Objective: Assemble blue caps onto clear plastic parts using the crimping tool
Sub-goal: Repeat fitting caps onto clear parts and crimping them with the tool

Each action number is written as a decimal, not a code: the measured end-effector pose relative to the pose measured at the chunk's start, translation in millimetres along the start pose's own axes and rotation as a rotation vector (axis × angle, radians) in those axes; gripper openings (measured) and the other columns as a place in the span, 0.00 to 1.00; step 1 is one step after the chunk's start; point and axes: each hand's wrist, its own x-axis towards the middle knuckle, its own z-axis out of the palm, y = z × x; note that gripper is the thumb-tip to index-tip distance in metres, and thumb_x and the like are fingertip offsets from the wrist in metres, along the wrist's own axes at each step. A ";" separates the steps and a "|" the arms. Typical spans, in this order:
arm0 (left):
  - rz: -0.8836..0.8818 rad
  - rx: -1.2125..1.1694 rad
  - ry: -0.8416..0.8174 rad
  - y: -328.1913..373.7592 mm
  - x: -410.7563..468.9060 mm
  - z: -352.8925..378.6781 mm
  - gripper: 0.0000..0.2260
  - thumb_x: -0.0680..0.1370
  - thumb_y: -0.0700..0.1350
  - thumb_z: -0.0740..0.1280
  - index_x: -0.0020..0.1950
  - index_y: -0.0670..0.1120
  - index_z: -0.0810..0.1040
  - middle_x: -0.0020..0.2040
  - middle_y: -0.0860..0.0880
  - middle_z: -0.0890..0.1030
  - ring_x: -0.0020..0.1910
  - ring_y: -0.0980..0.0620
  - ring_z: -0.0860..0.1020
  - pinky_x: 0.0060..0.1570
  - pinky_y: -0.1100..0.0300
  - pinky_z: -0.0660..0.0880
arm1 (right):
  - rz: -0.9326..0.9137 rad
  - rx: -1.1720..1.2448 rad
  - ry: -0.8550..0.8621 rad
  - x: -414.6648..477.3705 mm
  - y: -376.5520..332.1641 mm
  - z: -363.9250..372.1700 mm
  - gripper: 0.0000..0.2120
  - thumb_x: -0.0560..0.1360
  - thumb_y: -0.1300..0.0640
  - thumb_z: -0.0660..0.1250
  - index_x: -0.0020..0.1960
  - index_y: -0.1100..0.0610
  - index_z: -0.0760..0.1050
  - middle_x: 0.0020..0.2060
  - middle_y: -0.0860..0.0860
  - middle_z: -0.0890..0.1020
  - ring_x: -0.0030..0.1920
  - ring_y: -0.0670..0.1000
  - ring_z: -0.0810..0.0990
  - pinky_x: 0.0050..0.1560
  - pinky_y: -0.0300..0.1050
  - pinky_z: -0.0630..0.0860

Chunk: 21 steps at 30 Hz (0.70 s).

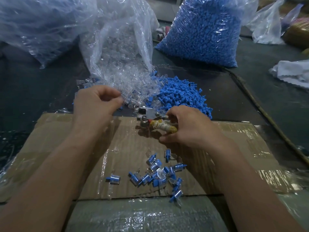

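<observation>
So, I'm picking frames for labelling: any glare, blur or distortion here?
Head view: dim, flat light; glare streaks on the taped cardboard and the bag of blue caps; wide-angle stretch at the edges; left hand slightly soft, right hand on the crimping tool and the capped pieces fairly sharp.

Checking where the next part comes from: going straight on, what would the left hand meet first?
Most likely the pile of clear plastic parts right ahead of the left hand; its curled fingers may already touch them, since depth is unclear.
</observation>
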 end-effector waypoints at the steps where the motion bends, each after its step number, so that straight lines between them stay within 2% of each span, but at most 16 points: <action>1: 0.009 0.083 0.039 -3.9 3.2 -0.3 0.07 0.70 0.38 0.72 0.43 0.48 0.80 0.34 0.54 0.79 0.33 0.57 0.76 0.44 0.61 0.76 | -0.005 -0.012 -0.013 0.4 -0.3 0.2 0.24 0.61 0.39 0.74 0.50 0.47 0.69 0.43 0.45 0.71 0.45 0.47 0.70 0.42 0.43 0.65; 3: 0.031 0.220 0.061 -9.5 5.9 -0.7 0.10 0.69 0.38 0.72 0.47 0.49 0.81 0.37 0.52 0.79 0.38 0.53 0.77 0.51 0.58 0.74 | -0.028 -0.028 -0.034 0.6 -0.7 0.7 0.23 0.61 0.38 0.73 0.47 0.46 0.67 0.41 0.43 0.69 0.43 0.46 0.69 0.39 0.41 0.63; 5: 0.048 0.350 0.048 -15.0 7.5 0.9 0.14 0.68 0.39 0.72 0.53 0.48 0.81 0.44 0.49 0.80 0.45 0.50 0.77 0.53 0.57 0.72 | -0.051 -0.036 -0.055 0.8 -0.4 1.5 0.23 0.61 0.37 0.73 0.46 0.46 0.67 0.39 0.41 0.67 0.43 0.45 0.68 0.39 0.41 0.62; 7: 0.052 0.456 0.008 -19.2 8.7 2.5 0.17 0.69 0.40 0.73 0.56 0.49 0.80 0.52 0.46 0.80 0.52 0.47 0.77 0.56 0.53 0.72 | -0.065 -0.055 -0.082 1.2 0.8 2.2 0.26 0.60 0.36 0.72 0.50 0.47 0.68 0.41 0.42 0.68 0.46 0.46 0.67 0.43 0.43 0.64; 9: 0.045 0.531 -0.033 -22.0 9.6 3.3 0.18 0.69 0.41 0.72 0.58 0.49 0.79 0.56 0.44 0.78 0.56 0.44 0.76 0.57 0.50 0.72 | -0.069 -0.063 -0.102 0.7 1.9 2.4 0.30 0.59 0.35 0.72 0.55 0.48 0.69 0.45 0.44 0.68 0.48 0.46 0.67 0.47 0.44 0.65; 12: 0.044 0.622 -0.074 -23.8 11.3 3.7 0.16 0.71 0.42 0.70 0.59 0.49 0.79 0.56 0.43 0.78 0.56 0.43 0.75 0.57 0.47 0.72 | -0.081 -0.058 -0.120 -1.0 2.8 1.3 0.35 0.58 0.34 0.72 0.59 0.48 0.68 0.48 0.44 0.68 0.50 0.45 0.66 0.46 0.43 0.64; 15: 0.058 0.644 -0.080 -24.1 11.1 4.8 0.12 0.73 0.42 0.68 0.57 0.48 0.79 0.55 0.43 0.79 0.55 0.43 0.76 0.53 0.48 0.73 | -0.076 -0.028 -0.142 -1.8 3.4 -0.4 0.34 0.60 0.33 0.70 0.60 0.47 0.69 0.48 0.43 0.68 0.50 0.45 0.67 0.45 0.42 0.63; 17: 0.077 0.641 -0.064 -24.3 10.9 4.9 0.09 0.73 0.41 0.68 0.53 0.47 0.80 0.52 0.44 0.80 0.52 0.44 0.77 0.50 0.50 0.72 | -0.057 0.016 -0.147 -1.6 3.3 -1.8 0.32 0.61 0.32 0.66 0.59 0.47 0.70 0.48 0.43 0.70 0.50 0.45 0.69 0.46 0.43 0.66; 21: 0.086 0.611 -0.059 -24.1 10.8 4.8 0.05 0.73 0.42 0.69 0.48 0.47 0.80 0.50 0.44 0.80 0.50 0.44 0.76 0.50 0.51 0.71 | -0.050 0.051 -0.109 -3.0 2.5 -4.9 0.28 0.64 0.32 0.63 0.55 0.50 0.75 0.44 0.42 0.73 0.46 0.44 0.72 0.48 0.46 0.72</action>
